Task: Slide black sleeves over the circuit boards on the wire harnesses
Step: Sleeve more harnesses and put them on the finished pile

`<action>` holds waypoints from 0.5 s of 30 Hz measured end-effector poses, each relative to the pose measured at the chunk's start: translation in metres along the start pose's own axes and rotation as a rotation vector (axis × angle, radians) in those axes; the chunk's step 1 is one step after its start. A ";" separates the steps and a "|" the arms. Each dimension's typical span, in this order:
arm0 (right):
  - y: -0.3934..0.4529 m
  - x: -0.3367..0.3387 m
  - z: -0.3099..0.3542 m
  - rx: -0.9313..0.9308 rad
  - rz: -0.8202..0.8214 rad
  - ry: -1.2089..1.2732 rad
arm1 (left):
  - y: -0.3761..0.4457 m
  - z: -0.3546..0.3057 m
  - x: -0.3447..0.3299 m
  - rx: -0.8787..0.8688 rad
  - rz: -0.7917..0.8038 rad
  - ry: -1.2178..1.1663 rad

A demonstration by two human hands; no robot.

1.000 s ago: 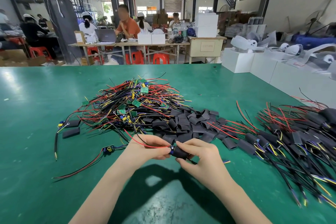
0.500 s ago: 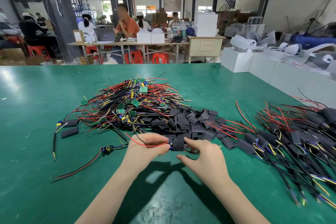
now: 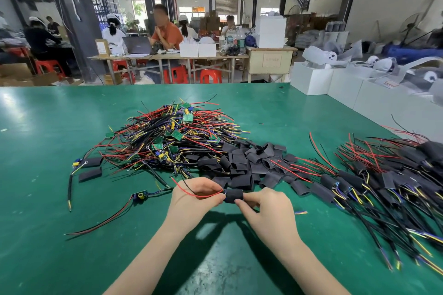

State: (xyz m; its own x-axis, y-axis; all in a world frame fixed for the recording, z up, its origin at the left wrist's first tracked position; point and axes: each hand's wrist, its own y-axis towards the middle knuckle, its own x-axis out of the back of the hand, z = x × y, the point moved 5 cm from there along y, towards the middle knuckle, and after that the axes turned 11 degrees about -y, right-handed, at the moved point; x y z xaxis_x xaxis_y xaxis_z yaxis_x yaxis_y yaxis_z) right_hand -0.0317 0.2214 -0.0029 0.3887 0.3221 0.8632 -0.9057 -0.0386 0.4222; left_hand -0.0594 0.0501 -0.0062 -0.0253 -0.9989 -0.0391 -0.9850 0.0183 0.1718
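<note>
Green worktop [image 3: 60, 151]. Black sleeves [image 3: 244, 163]. Red, yellow, black and purple wires [image 3: 167, 132] with small green boards [image 3: 187, 117]. White boxes [image 3: 309, 81]. Red stools [image 3: 207, 76].

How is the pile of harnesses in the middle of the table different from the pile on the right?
The middle pile shows bare green circuit boards; the right pile has its boards covered by black sleeves. The middle pile is a tangled heap; the right pile lies flatter, wires fanning roughly one way. Both hold red, yellow and black wires on the green table.

Left hand [image 3: 195, 195] grip pinched; right hand [image 3: 266, 208] grip pinched; fingertips nearly meeting.
</note>
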 end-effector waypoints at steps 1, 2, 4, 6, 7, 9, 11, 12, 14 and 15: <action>0.000 0.001 0.000 -0.002 0.002 0.030 | 0.000 0.000 0.000 0.001 0.007 0.006; 0.000 0.002 0.000 -0.007 0.008 0.066 | 0.000 0.001 0.000 0.011 0.014 -0.002; 0.002 0.003 -0.001 -0.024 0.011 0.138 | 0.001 0.001 0.003 0.048 0.027 -0.063; 0.003 0.006 -0.003 -0.041 -0.002 0.195 | 0.003 -0.001 0.006 0.064 0.041 -0.125; 0.004 0.008 -0.004 -0.056 -0.016 0.218 | 0.003 -0.003 0.007 0.057 0.055 -0.132; 0.005 0.008 -0.006 -0.093 -0.057 0.289 | 0.004 -0.005 0.006 0.045 0.070 -0.144; 0.004 0.008 -0.006 -0.123 -0.090 0.352 | 0.004 -0.005 0.005 0.046 0.065 -0.172; 0.004 0.006 -0.005 -0.128 -0.093 0.362 | 0.003 -0.004 0.004 0.049 0.067 -0.180; 0.002 0.003 -0.004 -0.116 -0.094 0.345 | 0.002 -0.002 0.002 0.044 0.066 -0.170; 0.001 0.003 -0.004 -0.109 -0.102 0.331 | 0.002 -0.001 0.002 0.041 0.060 -0.160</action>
State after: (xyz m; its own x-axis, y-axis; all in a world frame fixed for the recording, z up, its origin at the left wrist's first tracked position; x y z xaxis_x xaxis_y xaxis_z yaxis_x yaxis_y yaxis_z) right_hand -0.0325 0.2258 -0.0011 0.4182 0.6089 0.6740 -0.8847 0.1049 0.4542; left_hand -0.0613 0.0484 -0.0050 -0.1084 -0.9764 -0.1869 -0.9869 0.0831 0.1381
